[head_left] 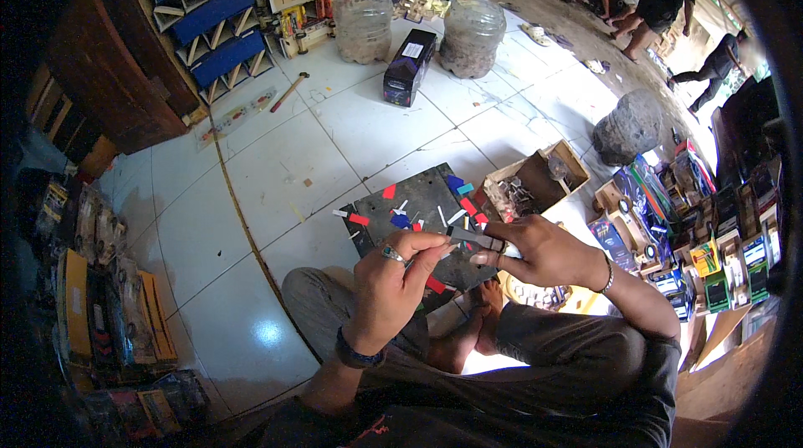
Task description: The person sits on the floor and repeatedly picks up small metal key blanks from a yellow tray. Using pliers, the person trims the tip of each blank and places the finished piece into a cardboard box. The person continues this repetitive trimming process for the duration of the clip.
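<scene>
My left hand (391,276), with a ring and a dark wristband, is closed in a pinch; what sits between its thumb and forefinger is too small to make out. My right hand (548,254), wearing a bracelet, is closed on a slim grey tool with a dark tip (477,239), pointing toward the left fingertips. Both hands hover over the near right part of a dark board (378,207). Scattered across it are small pieces, among them a red piece (390,192), a blue piece (401,220) and a white strip (456,217).
A wooden box (567,165) with small parts adjoins the board. Colourful toy vehicles (636,197) crowd the right side; packaged ones (84,230) line the left. Farther off are a black carton (410,67), plastic tubs (473,36), a hammer (289,92), a stone-like block (627,126) and people.
</scene>
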Demonstrator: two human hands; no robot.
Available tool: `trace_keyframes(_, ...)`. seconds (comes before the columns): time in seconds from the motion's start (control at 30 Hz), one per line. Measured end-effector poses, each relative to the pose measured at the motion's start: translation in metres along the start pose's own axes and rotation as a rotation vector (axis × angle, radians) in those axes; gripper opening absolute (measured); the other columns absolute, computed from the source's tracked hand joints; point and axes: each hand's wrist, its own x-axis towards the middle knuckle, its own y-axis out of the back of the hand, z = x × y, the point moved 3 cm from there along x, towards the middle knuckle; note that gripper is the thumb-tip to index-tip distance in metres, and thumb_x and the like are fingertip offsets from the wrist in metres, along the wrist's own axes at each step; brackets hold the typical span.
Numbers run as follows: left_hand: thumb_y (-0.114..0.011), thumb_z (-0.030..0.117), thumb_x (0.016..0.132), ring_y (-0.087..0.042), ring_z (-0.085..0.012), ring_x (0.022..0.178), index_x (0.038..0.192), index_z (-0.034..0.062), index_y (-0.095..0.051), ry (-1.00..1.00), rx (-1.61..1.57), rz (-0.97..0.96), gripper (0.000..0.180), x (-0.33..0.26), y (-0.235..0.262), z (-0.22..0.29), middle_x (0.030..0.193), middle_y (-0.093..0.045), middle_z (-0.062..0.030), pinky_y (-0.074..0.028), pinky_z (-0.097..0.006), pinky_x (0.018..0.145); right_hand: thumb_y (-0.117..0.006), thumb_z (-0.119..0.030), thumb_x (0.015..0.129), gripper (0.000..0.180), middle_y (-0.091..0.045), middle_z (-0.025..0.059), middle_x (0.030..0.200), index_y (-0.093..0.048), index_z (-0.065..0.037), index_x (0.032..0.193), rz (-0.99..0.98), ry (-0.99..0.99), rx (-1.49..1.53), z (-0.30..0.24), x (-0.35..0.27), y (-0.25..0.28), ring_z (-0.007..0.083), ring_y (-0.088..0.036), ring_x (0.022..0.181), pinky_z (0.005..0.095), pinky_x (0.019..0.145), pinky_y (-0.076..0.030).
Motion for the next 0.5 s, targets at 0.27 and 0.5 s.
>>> trace_keyframes(0.27,-0.08,0.006,0.089,-0.072,-0.0244,0.076,0.102,0.007,-0.068,-0.184,0.059,-0.088,0.017,0.005,0.008,0.004,0.091,-0.073,-0.0087,-0.055,-0.034,0.064,-0.059,-0.055,0.102,0.061,-0.067,0.0158,0.063,-0.068,0.005,0.108,-0.219,-0.019,0.186,0.012,-0.007,-0.012,0.0328,-0.072,0.064,0.0415,0.064,-0.055)
trace_keyframes(0.5,-0.082,0.004,0.087,-0.074,-0.0207,0.083,0.095,0.0059,-0.071,-0.125,0.067,-0.142,0.014,0.005,0.011,0.012,0.091,-0.076,-0.0086,-0.057,-0.032,0.074,-0.057,-0.056,0.103,0.061,-0.073,0.0126,0.07,-0.066,0.004,0.108,-0.357,-0.059,0.238,0.019,-0.011,-0.014,0.0269,-0.075,0.065,0.0378,0.065,-0.056)
